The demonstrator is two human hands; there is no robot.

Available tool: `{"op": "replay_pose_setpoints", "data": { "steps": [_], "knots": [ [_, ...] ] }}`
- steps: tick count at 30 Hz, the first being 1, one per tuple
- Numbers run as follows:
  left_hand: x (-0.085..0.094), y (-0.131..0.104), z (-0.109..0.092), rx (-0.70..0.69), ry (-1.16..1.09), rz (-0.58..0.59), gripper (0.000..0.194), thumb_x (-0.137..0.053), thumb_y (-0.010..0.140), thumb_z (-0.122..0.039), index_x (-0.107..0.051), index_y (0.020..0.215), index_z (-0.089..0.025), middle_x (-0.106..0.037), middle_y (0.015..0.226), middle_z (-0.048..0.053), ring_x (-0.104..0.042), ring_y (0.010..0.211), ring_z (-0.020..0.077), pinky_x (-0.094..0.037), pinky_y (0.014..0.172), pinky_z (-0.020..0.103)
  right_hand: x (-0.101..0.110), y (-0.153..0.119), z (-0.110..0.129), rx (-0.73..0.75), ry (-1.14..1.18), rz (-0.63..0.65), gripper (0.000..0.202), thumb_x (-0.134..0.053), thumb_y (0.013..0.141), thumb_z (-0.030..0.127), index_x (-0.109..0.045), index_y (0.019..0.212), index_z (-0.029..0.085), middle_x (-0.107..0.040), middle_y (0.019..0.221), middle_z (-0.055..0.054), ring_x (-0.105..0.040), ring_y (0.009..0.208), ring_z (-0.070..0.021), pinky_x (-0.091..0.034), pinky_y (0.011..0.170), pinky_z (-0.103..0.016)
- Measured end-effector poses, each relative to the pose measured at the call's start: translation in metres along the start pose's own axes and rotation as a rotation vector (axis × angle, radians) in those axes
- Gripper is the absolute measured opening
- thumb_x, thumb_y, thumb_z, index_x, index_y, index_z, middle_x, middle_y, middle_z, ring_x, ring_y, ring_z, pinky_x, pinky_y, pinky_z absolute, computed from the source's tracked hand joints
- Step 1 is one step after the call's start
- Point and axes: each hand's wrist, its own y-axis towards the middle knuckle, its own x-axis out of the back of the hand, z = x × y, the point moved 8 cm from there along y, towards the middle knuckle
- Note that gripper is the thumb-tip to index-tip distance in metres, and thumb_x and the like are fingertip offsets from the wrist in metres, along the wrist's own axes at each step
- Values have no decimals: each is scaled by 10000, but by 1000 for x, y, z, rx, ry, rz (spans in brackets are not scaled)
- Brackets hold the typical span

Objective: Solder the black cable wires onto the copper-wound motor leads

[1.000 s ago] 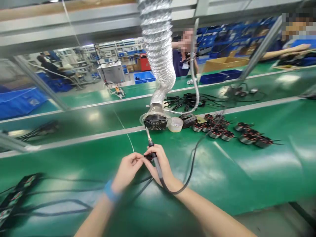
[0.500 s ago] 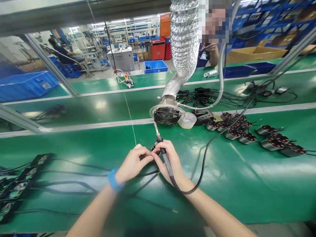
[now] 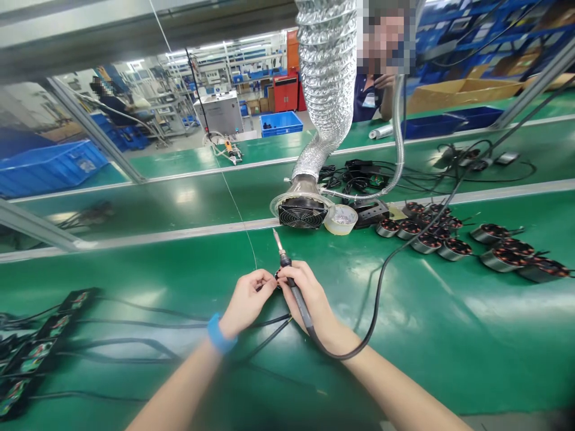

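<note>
My right hand [image 3: 309,293] holds a soldering iron [image 3: 300,302], its metal tip pointing up and away towards the fan. Between the fingertips of both hands is a small round part [image 3: 277,276], mostly hidden by the fingers. My left hand [image 3: 246,301], with a blue band at the wrist, is closed in a pinch at the left side of this part; what exactly it grips is too small to name. A thin solder wire [image 3: 240,212] hangs down to just above the left hand. Black cables [image 3: 269,335] lie under the hands.
A fan [image 3: 303,214] on a foil duct [image 3: 324,78] stands ahead, beside a tape roll [image 3: 341,220]. Several copper-wound motor parts [image 3: 454,248] lie at the right. A black tray of circuit boards [image 3: 40,353] is at the left. A person [image 3: 371,99] is across the bench.
The soldering iron's tip has shifted slightly left and down. My left hand has moved a little right, its fingers more curled. The view has also shifted slightly.
</note>
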Motion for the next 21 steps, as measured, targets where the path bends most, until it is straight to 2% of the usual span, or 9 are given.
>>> {"op": "replay_pose_setpoints", "data": {
  "steps": [2, 6, 8, 11, 16, 21],
  "knots": [
    [3, 1, 1, -8, -10, -76, 239, -631, 858, -357, -615, 747, -147, -597, 716, 9, -535, 708, 141, -413, 695, 249, 9, 3, -2, -29, 3, -55, 193, -474, 967, 152, -585, 1097, 242, -590, 1032, -62, -649, 882, -162, -552, 797, -279],
    [7, 2, 4, -8, -52, -146, 219, -651, 829, -346, -625, 746, -145, -622, 715, 18, -553, 702, 144, -425, 705, 255, 34, 7, -13, -244, 80, -222, 113, -554, 971, 284, -606, 1055, 230, -654, 839, -10, -652, 671, -133, -549, 664, -254],
    [7, 2, 6, -12, -58, -155, 221, -658, 822, -349, -630, 743, -144, -632, 719, 22, -561, 704, 146, -429, 708, 257, 45, 5, -17, -309, 146, -300, 143, -550, 974, 340, -610, 994, 211, -628, 693, 22, -603, 529, -114, -511, 536, -230],
    [8, 2, 7, -15, -67, -168, 228, -667, 818, -358, -632, 740, -146, -636, 719, 21, -564, 699, 146, -431, 703, 256, 53, 2, -17, -297, 239, -373, 227, -505, 990, 365, -593, 861, 199, -535, 522, 62, -491, 380, -92, -398, 387, -202],
    [9, 2, 7, -7, -63, -167, 224, -664, 829, -349, -636, 741, -145, -629, 705, 13, -553, 683, 139, -426, 689, 252, 48, -2, -16, -234, 263, -348, 253, -508, 979, 349, -599, 800, 195, -523, 494, 57, -456, 364, -85, -360, 372, -205],
    [10, 3, 8, -6, -46, -171, 233, -659, 836, -355, -631, 737, -146, -616, 703, 11, -546, 686, 138, -422, 685, 250, 39, -3, -21, -276, 255, -267, 260, -499, 977, 365, -612, 815, 197, -524, 504, 49, -449, 373, -94, -364, 380, -219]
  ]
}}
